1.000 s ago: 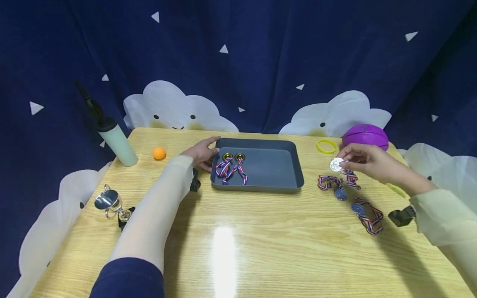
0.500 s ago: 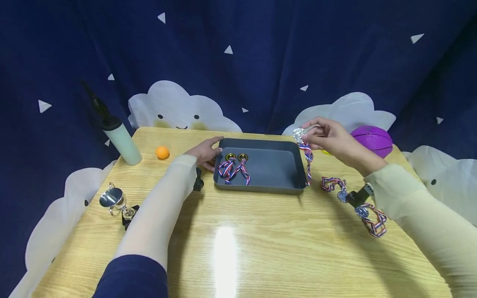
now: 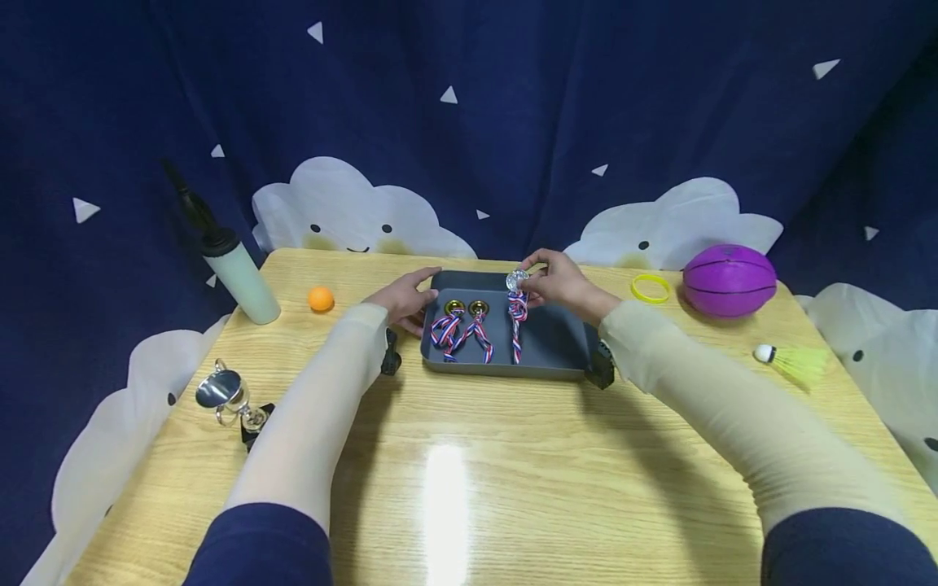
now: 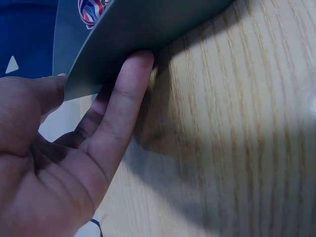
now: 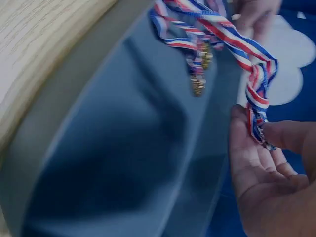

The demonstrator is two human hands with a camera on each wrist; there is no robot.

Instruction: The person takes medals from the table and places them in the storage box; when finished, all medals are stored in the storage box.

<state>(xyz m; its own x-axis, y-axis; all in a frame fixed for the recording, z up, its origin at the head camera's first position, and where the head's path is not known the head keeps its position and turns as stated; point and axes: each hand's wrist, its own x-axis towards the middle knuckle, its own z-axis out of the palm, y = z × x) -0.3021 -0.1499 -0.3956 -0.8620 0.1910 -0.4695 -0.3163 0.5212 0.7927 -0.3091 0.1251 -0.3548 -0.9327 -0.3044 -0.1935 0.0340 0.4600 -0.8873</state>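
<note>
A dark grey tray [image 3: 506,368] stands on the wooden table. At its left end my left hand [image 3: 402,299] grips the wall, thumb at the rim and fingers [image 4: 129,81] against the outside. My right hand [image 3: 560,283] pinches a silver medal [image 3: 516,280] above the tray's back middle. Its striped ribbon [image 3: 517,313] hangs down over the tray; in the right wrist view, the ribbon [image 5: 256,89] passes in front of the fingers. Two gold medals [image 3: 454,308] lie side by side in the tray's left part, their red, white and blue ribbons [image 3: 479,338] toward the front.
To the right are a yellow wristband [image 3: 650,288], a purple ball [image 3: 729,281] and a yellow shuttlecock [image 3: 791,362]. On the left stand a pale green bottle [image 3: 242,281], an orange ball [image 3: 320,299] and a silver trophy cup [image 3: 230,396]. My right sleeve [image 3: 718,407] crosses the table's right side.
My right hand has lifted the silver medal from the table's right side and carried it left over the tray. The right sleeve now covers the other silver medals. My left hand stays at the tray.
</note>
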